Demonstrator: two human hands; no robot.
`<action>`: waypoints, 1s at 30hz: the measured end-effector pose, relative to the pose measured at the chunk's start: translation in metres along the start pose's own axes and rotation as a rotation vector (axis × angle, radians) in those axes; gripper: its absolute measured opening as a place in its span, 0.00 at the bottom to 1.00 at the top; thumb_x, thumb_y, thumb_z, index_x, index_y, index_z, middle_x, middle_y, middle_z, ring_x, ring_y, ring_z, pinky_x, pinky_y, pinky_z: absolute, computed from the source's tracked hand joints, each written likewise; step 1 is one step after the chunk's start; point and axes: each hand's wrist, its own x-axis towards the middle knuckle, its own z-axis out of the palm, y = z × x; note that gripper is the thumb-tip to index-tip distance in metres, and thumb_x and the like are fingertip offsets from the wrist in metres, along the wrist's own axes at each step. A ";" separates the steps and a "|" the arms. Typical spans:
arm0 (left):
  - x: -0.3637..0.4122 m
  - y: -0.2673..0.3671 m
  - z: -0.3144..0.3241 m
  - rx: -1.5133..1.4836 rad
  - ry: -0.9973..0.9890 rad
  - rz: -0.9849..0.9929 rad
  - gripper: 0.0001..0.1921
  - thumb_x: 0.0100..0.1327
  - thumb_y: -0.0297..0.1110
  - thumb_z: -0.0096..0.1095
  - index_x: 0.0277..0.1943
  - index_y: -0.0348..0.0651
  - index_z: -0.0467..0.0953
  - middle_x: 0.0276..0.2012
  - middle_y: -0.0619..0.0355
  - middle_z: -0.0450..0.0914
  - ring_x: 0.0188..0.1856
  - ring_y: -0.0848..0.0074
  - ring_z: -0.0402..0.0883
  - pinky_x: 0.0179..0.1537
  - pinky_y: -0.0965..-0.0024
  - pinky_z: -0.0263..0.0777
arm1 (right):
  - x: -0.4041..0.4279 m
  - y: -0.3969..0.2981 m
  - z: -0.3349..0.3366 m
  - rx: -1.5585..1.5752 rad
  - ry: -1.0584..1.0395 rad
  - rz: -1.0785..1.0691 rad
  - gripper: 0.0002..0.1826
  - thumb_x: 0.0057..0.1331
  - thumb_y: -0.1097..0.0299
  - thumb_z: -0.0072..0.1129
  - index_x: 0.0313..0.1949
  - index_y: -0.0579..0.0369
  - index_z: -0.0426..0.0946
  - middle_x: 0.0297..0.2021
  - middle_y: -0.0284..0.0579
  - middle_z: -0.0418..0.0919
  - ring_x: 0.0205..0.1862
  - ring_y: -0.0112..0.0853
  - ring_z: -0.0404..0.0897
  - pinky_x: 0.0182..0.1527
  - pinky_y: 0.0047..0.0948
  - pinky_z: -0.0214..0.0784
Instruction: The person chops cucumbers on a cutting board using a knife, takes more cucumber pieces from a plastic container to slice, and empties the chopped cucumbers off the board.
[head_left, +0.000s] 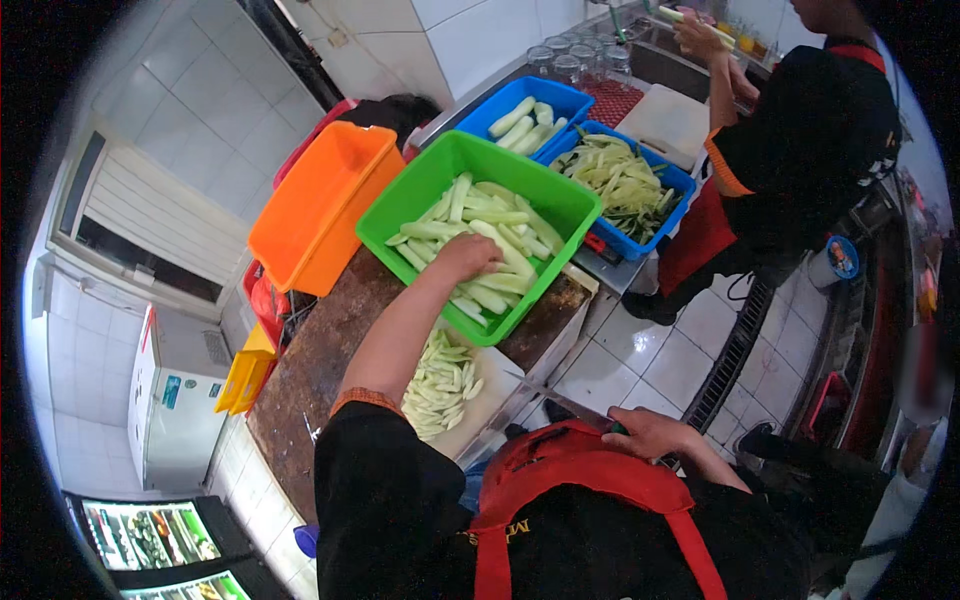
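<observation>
My left hand reaches into a green plastic bin and touches peeled, pale green cucumber-like vegetables, many split lengthwise. Its fingers curl downward, and whether they grip a piece is hidden. Off to the right, my right hand grips a kitchen knife by its green handle, the blade pointing up and left beside the cutting board. A heap of slanted slices lies on the white cutting board, just in front of me and below the bin.
An orange bin stands left of the green one. Beyond are a blue bin of peeled vegetables and a blue bin of peelings. At right, a person holds a vegetable by the sink. Glasses stand behind.
</observation>
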 end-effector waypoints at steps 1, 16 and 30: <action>-0.001 -0.002 -0.005 -0.061 -0.032 -0.057 0.16 0.59 0.40 0.69 0.49 0.48 0.84 0.47 0.51 0.84 0.51 0.56 0.82 0.53 0.56 0.75 | -0.001 0.003 0.006 0.004 0.013 0.012 0.25 0.76 0.46 0.50 0.50 0.59 0.66 0.33 0.66 0.79 0.40 0.59 0.81 0.43 0.52 0.71; -0.280 0.139 -0.081 -1.144 1.119 -0.517 0.25 0.68 0.25 0.67 0.65 0.39 0.68 0.45 0.56 0.79 0.43 0.77 0.82 0.41 0.74 0.80 | 0.131 -0.099 0.095 -0.379 -0.102 -0.160 0.21 0.75 0.54 0.49 0.52 0.61 0.66 0.38 0.72 0.80 0.44 0.68 0.78 0.49 0.61 0.70; -0.398 0.183 0.120 -0.322 0.731 -0.726 0.15 0.57 0.28 0.75 0.46 0.37 0.81 0.45 0.51 0.79 0.48 0.56 0.79 0.50 0.58 0.75 | 0.159 -0.119 0.166 -0.642 0.224 -0.281 0.13 0.73 0.63 0.53 0.39 0.60 0.64 0.21 0.61 0.77 0.26 0.60 0.80 0.29 0.58 0.72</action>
